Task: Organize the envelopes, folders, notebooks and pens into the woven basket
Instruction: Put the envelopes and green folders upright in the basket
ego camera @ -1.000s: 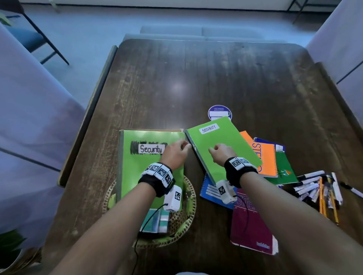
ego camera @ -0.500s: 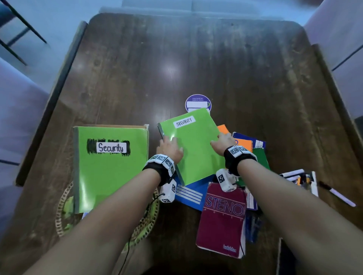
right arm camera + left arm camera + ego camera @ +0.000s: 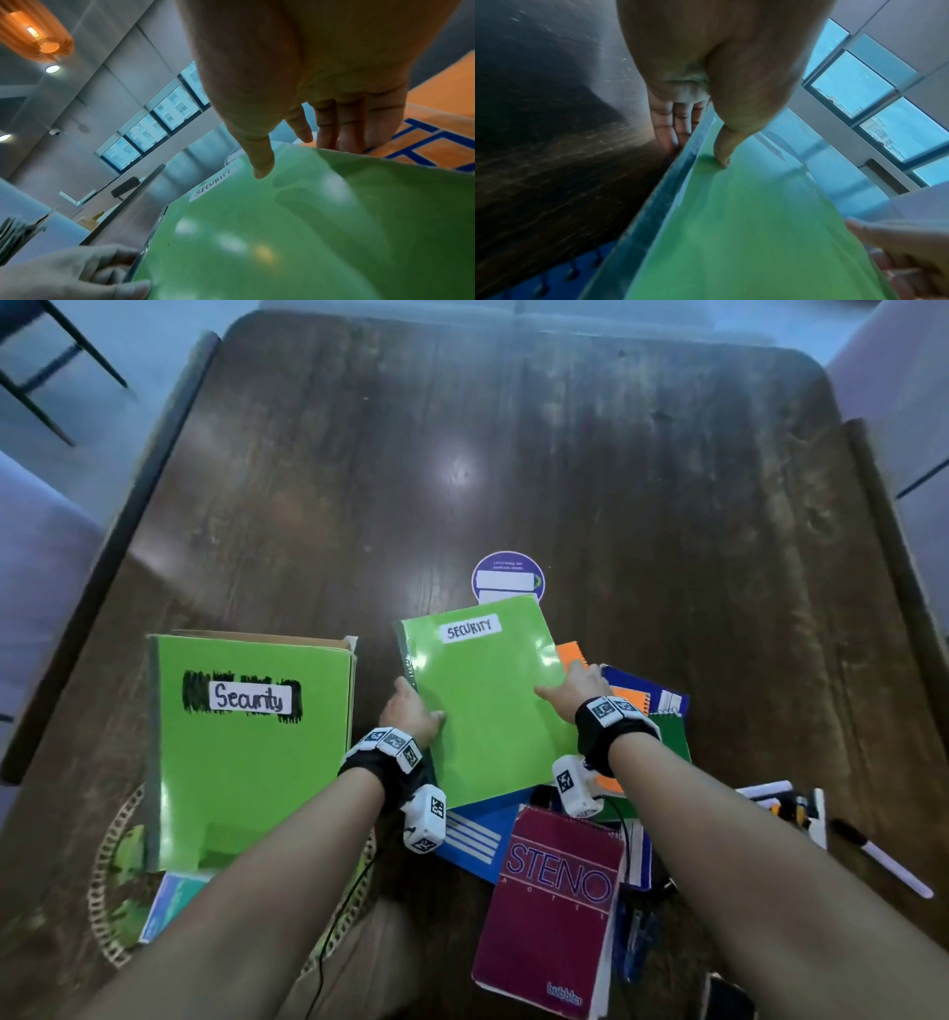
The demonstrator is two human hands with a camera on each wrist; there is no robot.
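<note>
"Security" is written on the large green folder, "SECURITY" on the smaller green notebook, and "STENO" is printed on the maroon pad.

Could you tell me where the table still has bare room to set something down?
Bare wood runs beyond the round purple sticker to the table far edge, plus a narrow strip between both green folders. Crowded: the notebook pile, pens, woven basket.

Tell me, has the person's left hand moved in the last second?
Yes. The left hand left the large green "Security" folder lying on the woven basket and went right; it now grips the spine edge of the smaller green "SECURITY" notebook.
</note>
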